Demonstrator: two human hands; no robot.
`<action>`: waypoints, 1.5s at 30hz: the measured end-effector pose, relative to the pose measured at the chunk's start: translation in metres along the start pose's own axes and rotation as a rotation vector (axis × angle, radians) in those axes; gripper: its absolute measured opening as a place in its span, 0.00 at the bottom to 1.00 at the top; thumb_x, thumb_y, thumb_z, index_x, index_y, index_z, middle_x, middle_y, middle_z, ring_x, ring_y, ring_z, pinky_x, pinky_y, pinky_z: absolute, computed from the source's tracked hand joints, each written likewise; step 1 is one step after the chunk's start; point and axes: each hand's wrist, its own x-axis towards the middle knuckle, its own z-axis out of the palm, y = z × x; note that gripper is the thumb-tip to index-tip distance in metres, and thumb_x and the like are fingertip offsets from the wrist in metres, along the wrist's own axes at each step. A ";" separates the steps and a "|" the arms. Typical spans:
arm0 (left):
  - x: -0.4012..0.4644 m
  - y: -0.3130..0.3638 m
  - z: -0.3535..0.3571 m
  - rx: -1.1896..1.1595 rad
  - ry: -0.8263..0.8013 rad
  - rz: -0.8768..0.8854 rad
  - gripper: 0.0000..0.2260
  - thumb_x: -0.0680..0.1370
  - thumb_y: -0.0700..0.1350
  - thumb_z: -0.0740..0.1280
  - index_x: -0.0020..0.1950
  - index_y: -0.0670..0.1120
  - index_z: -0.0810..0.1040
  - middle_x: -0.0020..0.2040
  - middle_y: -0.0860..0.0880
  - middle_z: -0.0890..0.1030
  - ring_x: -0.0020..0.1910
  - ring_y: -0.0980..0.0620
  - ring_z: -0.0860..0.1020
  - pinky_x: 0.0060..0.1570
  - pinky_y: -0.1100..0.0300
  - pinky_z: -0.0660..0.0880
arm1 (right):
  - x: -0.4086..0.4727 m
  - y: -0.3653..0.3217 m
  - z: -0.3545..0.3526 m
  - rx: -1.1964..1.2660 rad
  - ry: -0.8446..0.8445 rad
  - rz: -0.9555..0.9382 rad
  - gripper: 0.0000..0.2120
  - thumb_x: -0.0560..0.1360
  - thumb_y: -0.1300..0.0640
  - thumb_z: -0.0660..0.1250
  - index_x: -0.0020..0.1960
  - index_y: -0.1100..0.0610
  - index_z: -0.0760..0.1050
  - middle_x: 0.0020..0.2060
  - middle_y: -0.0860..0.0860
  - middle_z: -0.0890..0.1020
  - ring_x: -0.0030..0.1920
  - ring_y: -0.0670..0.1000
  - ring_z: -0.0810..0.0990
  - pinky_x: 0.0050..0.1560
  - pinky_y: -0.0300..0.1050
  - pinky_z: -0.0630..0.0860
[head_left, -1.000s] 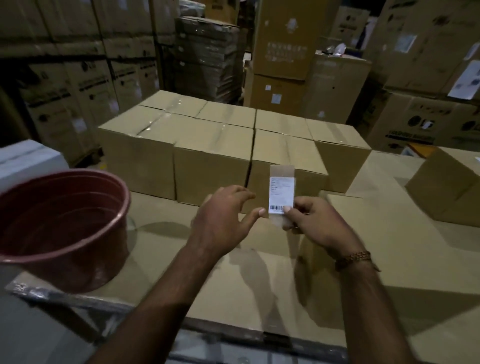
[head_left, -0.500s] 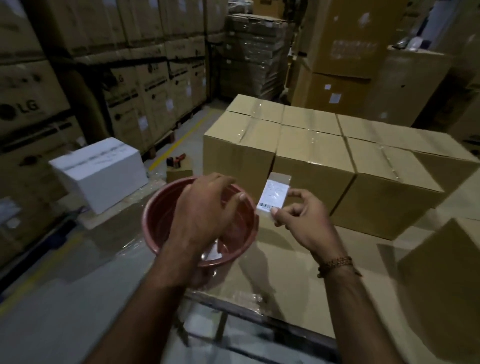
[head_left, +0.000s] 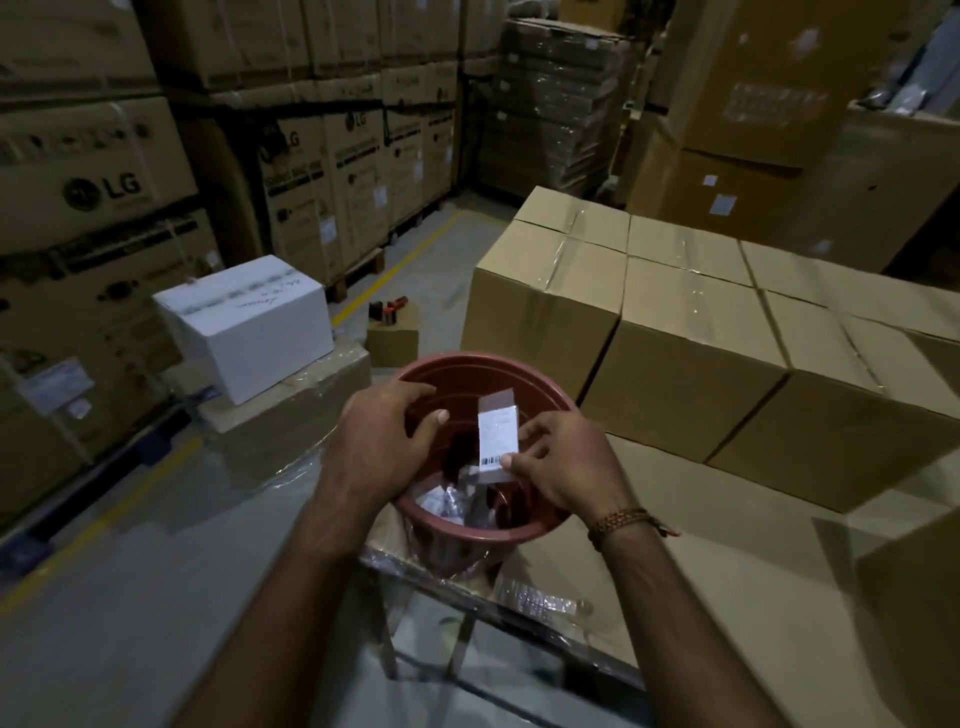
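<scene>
Hands (head_left: 385, 441) over tub (head_left: 467, 526) — right (head_left: 563, 467) pinches label (head_left: 497, 434)

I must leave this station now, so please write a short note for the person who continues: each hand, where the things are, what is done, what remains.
Right hand: pinches the barcode label by its lower edge, upright over the red tub.
Left hand: over the tub, fingers loosely curled, holding nothing visible.
Tub: stands at the corner of the flat cardboard surface, with clear scraps inside.
Done: the label is in hand.
Left: probably stick it on one of the brown cartons to the right; none visibly carries such a label.
</scene>
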 end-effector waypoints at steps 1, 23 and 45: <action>-0.001 -0.001 0.001 -0.017 0.001 0.009 0.17 0.80 0.51 0.74 0.68 0.49 0.82 0.63 0.49 0.84 0.61 0.50 0.80 0.63 0.49 0.79 | 0.001 -0.001 0.003 -0.021 -0.010 0.007 0.12 0.73 0.50 0.81 0.53 0.48 0.82 0.39 0.45 0.87 0.39 0.44 0.86 0.46 0.49 0.86; -0.003 -0.007 0.006 -0.044 -0.008 0.030 0.18 0.81 0.51 0.72 0.70 0.50 0.80 0.65 0.50 0.82 0.64 0.53 0.78 0.64 0.47 0.79 | 0.039 -0.013 0.014 -0.297 0.205 0.050 0.11 0.77 0.46 0.75 0.56 0.50 0.84 0.51 0.51 0.86 0.52 0.57 0.85 0.55 0.56 0.84; -0.027 0.170 0.097 -0.015 -0.036 0.307 0.17 0.81 0.56 0.70 0.67 0.52 0.82 0.64 0.54 0.83 0.65 0.51 0.79 0.63 0.48 0.76 | -0.055 0.136 -0.133 -0.049 0.472 -0.108 0.09 0.80 0.48 0.71 0.58 0.49 0.84 0.48 0.44 0.87 0.47 0.46 0.85 0.50 0.50 0.85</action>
